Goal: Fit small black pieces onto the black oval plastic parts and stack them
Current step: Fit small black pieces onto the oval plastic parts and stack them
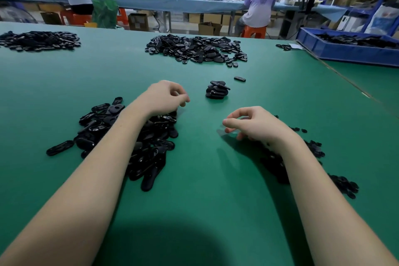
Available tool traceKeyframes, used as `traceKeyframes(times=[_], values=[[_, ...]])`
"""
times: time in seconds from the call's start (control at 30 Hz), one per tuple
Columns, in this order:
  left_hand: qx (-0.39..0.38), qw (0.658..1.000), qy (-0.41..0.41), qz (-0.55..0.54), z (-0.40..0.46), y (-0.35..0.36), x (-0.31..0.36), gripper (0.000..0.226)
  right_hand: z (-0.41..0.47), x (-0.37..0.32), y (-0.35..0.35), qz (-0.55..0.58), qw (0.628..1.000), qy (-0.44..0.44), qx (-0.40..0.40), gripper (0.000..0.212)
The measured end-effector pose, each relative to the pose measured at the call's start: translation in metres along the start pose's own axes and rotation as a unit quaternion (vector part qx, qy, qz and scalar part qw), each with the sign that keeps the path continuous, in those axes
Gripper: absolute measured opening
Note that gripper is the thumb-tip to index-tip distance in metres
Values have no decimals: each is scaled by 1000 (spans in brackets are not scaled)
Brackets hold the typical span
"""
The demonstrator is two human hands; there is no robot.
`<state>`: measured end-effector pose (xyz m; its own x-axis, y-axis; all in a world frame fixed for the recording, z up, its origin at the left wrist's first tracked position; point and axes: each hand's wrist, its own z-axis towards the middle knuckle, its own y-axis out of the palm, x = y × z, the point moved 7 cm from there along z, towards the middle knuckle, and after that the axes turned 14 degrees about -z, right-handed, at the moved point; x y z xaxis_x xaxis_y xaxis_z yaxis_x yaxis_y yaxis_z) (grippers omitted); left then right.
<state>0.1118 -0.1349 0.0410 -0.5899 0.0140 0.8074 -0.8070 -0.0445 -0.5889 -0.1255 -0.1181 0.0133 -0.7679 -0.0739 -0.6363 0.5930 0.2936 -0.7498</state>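
Our left hand [164, 97] hovers, fingers loosely curled and empty, over the oval parts pile [129, 138]; our right hand [252, 125], likewise empty, nears the small pieces [313, 149]. We should lift one of each cleanly, keeping the stack [217, 90] undisturbed.

The surface [205, 179] is covered by a smooth, matt green mat. The heap of oval parts [129, 136] at centre left is black plastic, many glossy with light glints, some duller. The small stack [217, 90] at centre has the same shiny black plastic. At upper right a crate [345, 52] looks like smooth blue plastic, and cardboard boxes [138, 21] sit on the floor beyond
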Motion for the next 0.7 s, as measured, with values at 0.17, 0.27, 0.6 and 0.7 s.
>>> traceKeyframes(times=[0.17, 0.27, 0.6, 0.7], values=[[-1, 988, 32, 149, -9, -16, 11, 13, 0, -11, 7, -25, 999, -26, -9, 16], [2, 986, 24, 167, -11, -19, 12, 13, -1, -15, 13, -46, 997, -44, -32, 16], [-50, 982, -44, 174, -15, 1, -5, 22, 0, -15, 14, -51, 996, -58, -45, 14], [-34, 985, -30, 169, -14, 0, -2, 13, -1, -14, 14, -52, 996, -59, -48, 14]])
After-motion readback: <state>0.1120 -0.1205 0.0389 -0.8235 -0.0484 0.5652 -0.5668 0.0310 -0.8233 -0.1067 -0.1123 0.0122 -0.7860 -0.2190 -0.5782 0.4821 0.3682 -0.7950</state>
